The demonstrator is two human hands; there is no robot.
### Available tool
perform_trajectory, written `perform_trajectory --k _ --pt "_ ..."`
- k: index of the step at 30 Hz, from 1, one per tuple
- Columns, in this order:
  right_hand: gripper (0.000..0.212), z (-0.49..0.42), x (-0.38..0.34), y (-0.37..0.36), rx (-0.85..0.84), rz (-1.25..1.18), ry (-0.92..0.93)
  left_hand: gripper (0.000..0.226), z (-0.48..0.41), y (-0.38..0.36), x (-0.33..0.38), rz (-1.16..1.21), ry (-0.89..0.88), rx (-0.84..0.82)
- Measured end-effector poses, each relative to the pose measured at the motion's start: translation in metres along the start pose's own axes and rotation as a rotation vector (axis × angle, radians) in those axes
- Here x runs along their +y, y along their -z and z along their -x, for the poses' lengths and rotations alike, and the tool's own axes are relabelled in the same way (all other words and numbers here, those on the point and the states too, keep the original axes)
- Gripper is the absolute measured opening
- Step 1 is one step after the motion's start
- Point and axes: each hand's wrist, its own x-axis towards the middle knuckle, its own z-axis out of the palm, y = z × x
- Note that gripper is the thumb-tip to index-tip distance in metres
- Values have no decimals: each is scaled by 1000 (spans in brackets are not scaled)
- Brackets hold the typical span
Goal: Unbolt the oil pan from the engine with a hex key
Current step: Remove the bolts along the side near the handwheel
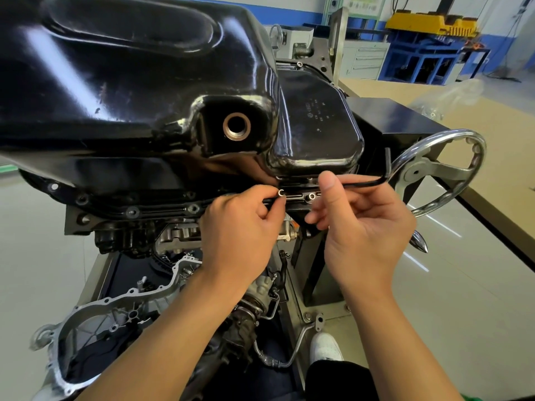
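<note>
A glossy black oil pan (130,82) fills the upper left, upside down on the engine, with a brass-coloured drain hole (236,126) facing me. Its flange (162,208) carries a row of bolts. My left hand (240,230) pinches a silver bolt (280,193) at the flange edge, fingers curled round it. My right hand (362,224) holds a black L-shaped hex key (362,183) between thumb and fingers, its long arm pointing right. Another bolt (312,196) sits in the flange between the two hands.
A chrome handwheel (445,169) of the engine stand juts out close to my right hand. Below the hands lie engine parts, an aluminium cover (121,311) and hoses. A wooden bench (477,134) runs along the right. My white shoe (325,347) is at the bottom.
</note>
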Motion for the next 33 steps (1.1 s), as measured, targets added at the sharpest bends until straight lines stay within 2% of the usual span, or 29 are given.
perform_trajectory --k 4,10,12,15,18,21,26,33 --pt "4 0 1 1 -26 67 45 12 0 0 -1 6 9 -6" --pt "15 -4 0 6 -236 216 138 14 1 1 0 20 -2 -3" --pt "20 -3 3 8 -255 271 144 13 1 1 0 23 -5 0" --pt "25 -3 5 7 -236 330 131 13 2 0 0 29 -6 -3" --pt "14 -3 3 2 -155 244 146 13 2 -1 0 24 -6 0" --pt "13 -2 1 -1 -114 199 184 13 1 -1 -2 22 -19 12" --pt "14 -3 4 2 -119 322 208 9 1 -3 -4 71 -51 43" --pt "15 -4 0 14 -100 241 65 6 2 -8 -2 80 -104 83"
